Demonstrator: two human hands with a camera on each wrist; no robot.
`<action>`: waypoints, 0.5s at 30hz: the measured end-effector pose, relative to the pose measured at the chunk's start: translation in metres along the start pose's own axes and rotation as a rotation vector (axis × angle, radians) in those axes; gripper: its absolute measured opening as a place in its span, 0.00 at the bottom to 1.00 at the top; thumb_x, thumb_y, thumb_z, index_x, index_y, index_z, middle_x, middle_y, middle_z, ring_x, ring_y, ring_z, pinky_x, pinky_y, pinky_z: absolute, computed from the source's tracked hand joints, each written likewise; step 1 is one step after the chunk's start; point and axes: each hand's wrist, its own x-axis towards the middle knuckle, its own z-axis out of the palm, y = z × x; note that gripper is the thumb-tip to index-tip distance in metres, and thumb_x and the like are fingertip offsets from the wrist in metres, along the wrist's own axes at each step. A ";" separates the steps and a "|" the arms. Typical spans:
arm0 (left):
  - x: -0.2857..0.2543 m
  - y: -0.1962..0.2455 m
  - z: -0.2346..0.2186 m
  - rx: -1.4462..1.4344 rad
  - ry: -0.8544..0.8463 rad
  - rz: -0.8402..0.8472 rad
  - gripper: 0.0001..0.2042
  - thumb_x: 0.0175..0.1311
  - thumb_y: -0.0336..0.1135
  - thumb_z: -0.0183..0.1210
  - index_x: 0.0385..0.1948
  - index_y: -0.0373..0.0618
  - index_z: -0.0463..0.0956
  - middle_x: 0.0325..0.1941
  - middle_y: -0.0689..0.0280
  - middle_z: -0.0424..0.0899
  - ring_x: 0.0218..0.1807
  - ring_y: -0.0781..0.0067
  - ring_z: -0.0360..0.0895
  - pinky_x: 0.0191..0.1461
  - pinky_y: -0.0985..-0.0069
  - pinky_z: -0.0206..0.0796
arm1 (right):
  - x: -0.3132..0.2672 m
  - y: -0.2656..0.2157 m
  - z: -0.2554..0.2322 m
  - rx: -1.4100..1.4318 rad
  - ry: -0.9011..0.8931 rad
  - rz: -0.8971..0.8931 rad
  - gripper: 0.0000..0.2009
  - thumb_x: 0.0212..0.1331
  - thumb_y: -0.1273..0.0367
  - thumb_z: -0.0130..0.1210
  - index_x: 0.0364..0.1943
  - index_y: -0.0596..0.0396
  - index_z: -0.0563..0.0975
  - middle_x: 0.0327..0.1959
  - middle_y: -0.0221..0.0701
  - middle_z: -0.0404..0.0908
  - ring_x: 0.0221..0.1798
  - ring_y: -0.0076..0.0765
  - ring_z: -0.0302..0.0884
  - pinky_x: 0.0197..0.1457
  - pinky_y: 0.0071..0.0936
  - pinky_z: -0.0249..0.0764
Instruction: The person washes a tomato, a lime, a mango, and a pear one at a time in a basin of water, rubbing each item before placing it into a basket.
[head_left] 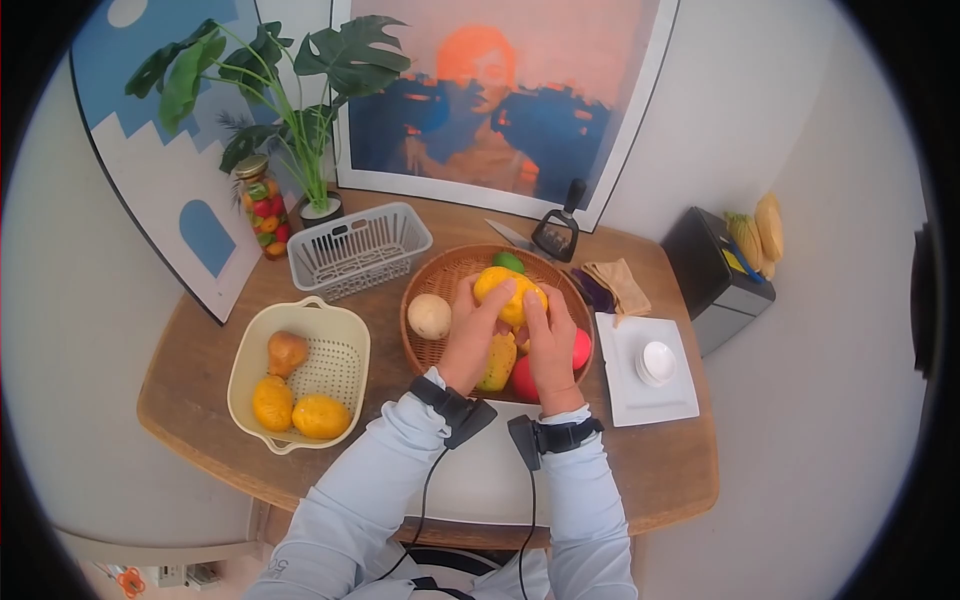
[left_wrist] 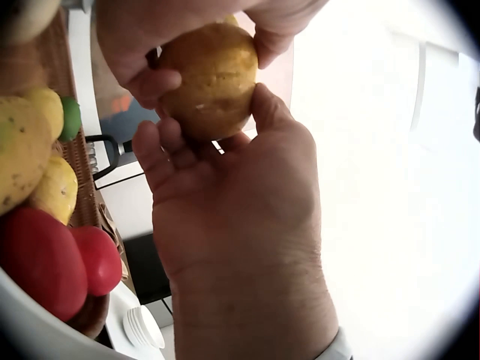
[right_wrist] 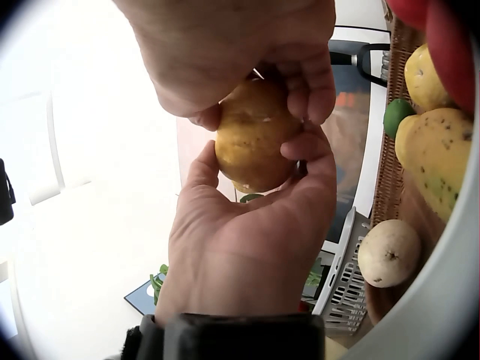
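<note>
Both hands hold a yellow, oval fruit (head_left: 512, 296) above a round wicker basket (head_left: 448, 272). My left hand (head_left: 467, 335) grips it from the left, and my right hand (head_left: 553, 347) from the right, with fingers curled around its sides. In the left wrist view its yellow-brown skin (left_wrist: 214, 82) shows small marks. The basket below carries a pale round fruit (head_left: 430, 316), a green fruit (head_left: 508, 261), a speckled yellow fruit (head_left: 496, 364) and red fruits (head_left: 526, 380), partly hidden by the hands.
A cream colander (head_left: 358, 345) at left contains two yellow fruits (head_left: 321, 416) and a brown one (head_left: 288, 353). Behind stand a grey plastic basket (head_left: 360, 250), a jar (head_left: 264, 210), a plant and a black-handled grater (head_left: 556, 235). At right lies a white tray (head_left: 640, 395) with a small white bowl (head_left: 656, 363).
</note>
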 end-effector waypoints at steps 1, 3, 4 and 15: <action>0.001 -0.001 0.001 -0.046 0.017 0.011 0.18 0.69 0.44 0.58 0.53 0.45 0.66 0.46 0.66 0.76 0.43 0.79 0.75 0.40 0.79 0.69 | 0.000 0.000 0.000 0.009 -0.002 0.006 0.16 0.65 0.62 0.58 0.47 0.61 0.76 0.33 0.31 0.77 0.30 0.22 0.73 0.31 0.22 0.70; 0.001 0.002 0.003 -0.164 0.026 0.025 0.18 0.69 0.43 0.59 0.53 0.44 0.66 0.46 0.66 0.75 0.45 0.77 0.75 0.44 0.78 0.69 | 0.000 0.006 0.000 -0.117 -0.044 -0.150 0.16 0.64 0.63 0.60 0.48 0.61 0.76 0.34 0.31 0.77 0.30 0.22 0.73 0.32 0.21 0.70; 0.001 0.005 0.002 -0.234 0.018 0.027 0.18 0.70 0.42 0.58 0.53 0.44 0.66 0.47 0.66 0.75 0.46 0.76 0.76 0.46 0.77 0.69 | 0.000 0.009 0.000 -0.180 -0.064 -0.228 0.16 0.63 0.63 0.61 0.49 0.60 0.76 0.34 0.31 0.77 0.30 0.23 0.73 0.32 0.21 0.70; -0.001 0.000 0.002 -0.037 -0.228 -0.117 0.17 0.73 0.48 0.54 0.49 0.42 0.71 0.46 0.66 0.77 0.46 0.77 0.76 0.47 0.77 0.71 | 0.004 0.019 0.000 -0.095 0.051 -0.107 0.15 0.64 0.63 0.59 0.47 0.61 0.78 0.42 0.38 0.80 0.43 0.36 0.78 0.49 0.28 0.72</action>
